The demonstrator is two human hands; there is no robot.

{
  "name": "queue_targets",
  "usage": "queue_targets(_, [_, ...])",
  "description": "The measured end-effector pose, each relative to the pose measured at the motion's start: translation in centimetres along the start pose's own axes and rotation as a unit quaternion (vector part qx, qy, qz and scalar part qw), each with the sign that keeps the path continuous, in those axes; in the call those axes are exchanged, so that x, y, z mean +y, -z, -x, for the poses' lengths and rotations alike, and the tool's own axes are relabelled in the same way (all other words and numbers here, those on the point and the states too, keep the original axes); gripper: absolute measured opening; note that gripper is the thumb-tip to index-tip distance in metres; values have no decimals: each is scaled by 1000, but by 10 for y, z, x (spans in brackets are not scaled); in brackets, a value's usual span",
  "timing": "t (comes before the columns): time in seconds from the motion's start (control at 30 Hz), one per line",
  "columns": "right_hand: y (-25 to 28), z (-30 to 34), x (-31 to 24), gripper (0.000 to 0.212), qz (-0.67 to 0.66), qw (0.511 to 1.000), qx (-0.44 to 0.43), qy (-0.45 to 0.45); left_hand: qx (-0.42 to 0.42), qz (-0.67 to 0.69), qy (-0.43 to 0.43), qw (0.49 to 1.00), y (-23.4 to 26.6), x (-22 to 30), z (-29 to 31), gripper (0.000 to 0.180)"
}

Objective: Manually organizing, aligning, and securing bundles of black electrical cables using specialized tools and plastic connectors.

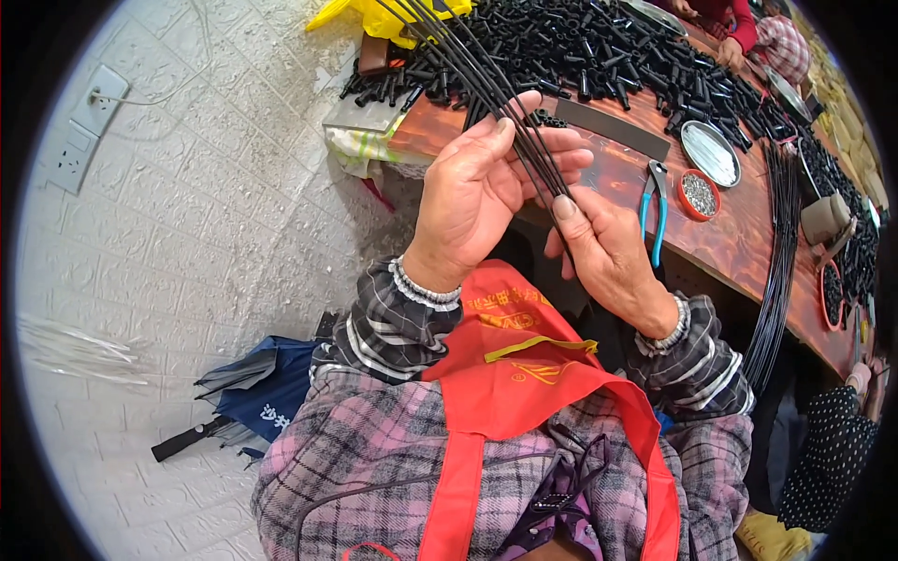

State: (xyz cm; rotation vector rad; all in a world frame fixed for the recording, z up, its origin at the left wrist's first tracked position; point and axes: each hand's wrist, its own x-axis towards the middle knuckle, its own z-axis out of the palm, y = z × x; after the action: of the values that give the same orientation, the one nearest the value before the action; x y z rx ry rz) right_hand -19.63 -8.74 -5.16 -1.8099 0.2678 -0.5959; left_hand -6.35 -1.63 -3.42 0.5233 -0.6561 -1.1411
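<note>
A loose bundle of thin black rods (484,87) slants up and left from my hands, past the top of the picture. My left hand (479,192) cradles the bundle, palm turned up, its thumb beside the rods and its fingers behind them. Lower down, my right hand (613,248) is closed on the rods' near ends, thumb on top. Nearest my right hand on the table lie pliers with blue handles (659,220). Close to them stands a small red-rimmed bowl of little metal pieces (698,194).
A wooden table (613,154) carries a large heap of black tubular parts (561,47), a dish of white strips (711,154) and a long bundle of dark rods (778,252) overhanging its edge. A folded blue umbrella (271,383) lies at left. Other people's hands (731,53) show at far right.
</note>
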Motion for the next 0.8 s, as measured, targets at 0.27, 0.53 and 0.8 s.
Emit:
queue_targets(0.27, [7,-6,-6,23,224,961,61,149,6,-51,-28,998,-2,2,1,31])
queue_targets(0.53, [7,-4,-15,22,252,947,91,175,-7,-16,-34,999,4,0,3,22])
queue_targets(0.8, [27,3,-52,27,121,980,87,133,32,-73,-64,995,12,4,9,22])
